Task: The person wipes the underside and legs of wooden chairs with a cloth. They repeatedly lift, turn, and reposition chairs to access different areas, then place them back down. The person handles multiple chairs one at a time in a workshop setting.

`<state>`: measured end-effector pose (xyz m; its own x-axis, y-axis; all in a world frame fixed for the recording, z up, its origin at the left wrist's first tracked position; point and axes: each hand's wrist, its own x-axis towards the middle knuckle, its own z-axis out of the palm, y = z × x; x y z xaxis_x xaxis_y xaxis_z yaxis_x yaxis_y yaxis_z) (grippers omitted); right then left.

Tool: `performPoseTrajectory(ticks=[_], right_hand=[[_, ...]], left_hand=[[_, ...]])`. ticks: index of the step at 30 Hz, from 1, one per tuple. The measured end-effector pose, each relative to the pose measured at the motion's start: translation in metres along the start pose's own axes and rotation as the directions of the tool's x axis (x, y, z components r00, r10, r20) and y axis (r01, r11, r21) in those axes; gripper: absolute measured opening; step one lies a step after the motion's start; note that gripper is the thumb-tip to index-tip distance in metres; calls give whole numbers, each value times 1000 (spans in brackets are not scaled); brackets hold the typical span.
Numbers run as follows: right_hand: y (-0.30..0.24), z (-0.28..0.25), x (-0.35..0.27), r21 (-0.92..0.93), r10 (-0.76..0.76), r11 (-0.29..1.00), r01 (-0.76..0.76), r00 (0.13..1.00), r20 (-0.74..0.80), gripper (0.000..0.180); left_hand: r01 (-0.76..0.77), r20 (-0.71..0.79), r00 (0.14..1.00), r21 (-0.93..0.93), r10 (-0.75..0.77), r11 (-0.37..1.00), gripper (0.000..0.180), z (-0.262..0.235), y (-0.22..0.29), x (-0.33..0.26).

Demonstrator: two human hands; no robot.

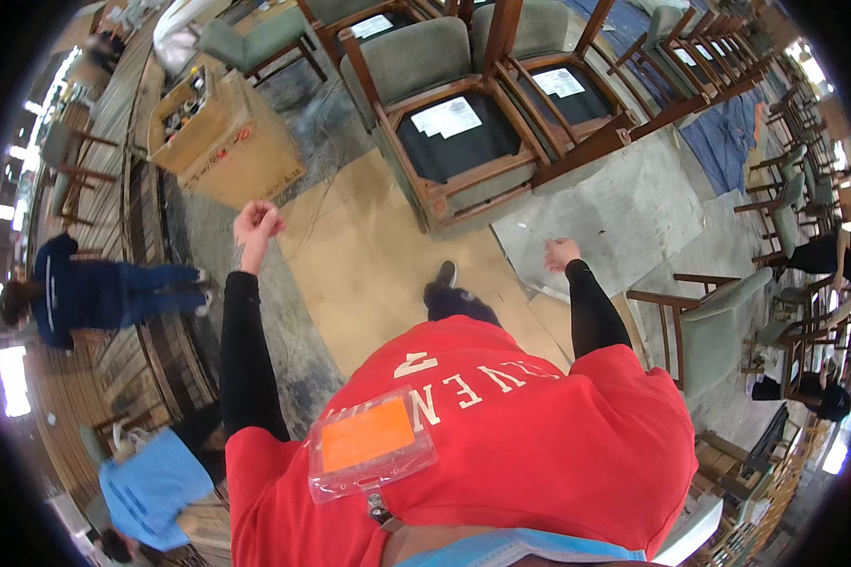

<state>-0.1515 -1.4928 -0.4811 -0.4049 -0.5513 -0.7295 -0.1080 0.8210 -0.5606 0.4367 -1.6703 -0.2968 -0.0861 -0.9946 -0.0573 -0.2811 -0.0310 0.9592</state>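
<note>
My left hand (pixel 257 232) is raised at the left with its fingers curled together, nearest to an open cardboard box (pixel 246 156). Out to the right, my right hand (pixel 562 253) is closed too, above a grey-white sheet (pixel 615 213) on the floor. Whatever either palm may hold is hidden. Ahead of me lies an upturned wooden chair (pixel 459 132) with a grey-green padded back, its dark underside and white label showing. Beside it another tipped chair (pixel 563 90) leans in the same way. Neither hand touches a chair.
Flat brown cardboard (pixel 378 255) covers the floor under my foot. An upright green chair (pixel 723 326) stands close at my right, and more chairs (pixel 700 52) line the far right. Stacked planks (pixel 151 312) run along the left, where a person in dark blue (pixel 113 288) and one in light blue (pixel 156 487) are.
</note>
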Motion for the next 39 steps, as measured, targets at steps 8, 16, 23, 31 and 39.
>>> performPoseTrajectory(ticks=[8, 16, 23, 31, 39], right_hand=[[-39, 62, 75, 437, 192, 870, -228, 973, 126, 36], [-125, 188, 22, 602, 147, 429, -674, 709, 689, 78], [-139, 240, 18, 811, 147, 115, -573, 818, 557, 42], [-124, 249, 22, 858, 89, 1, -513, 855, 511, 29], [-99, 232, -37, 715, -130, -242, -656, 752, 646, 48]], left_hand=[[21, 304, 952, 50, -35, 999, 59, 94, 58, 190], [-142, 264, 960, 191, 89, 971, 102, 124, 45, 357], [-214, 714, 661, -116, 231, 970, 65, 164, 29, 462], [-31, 731, 620, -341, 286, 940, 31, 172, 25, 469], [-209, 734, 481, -436, 480, 876, 26, 202, 124, 425]])
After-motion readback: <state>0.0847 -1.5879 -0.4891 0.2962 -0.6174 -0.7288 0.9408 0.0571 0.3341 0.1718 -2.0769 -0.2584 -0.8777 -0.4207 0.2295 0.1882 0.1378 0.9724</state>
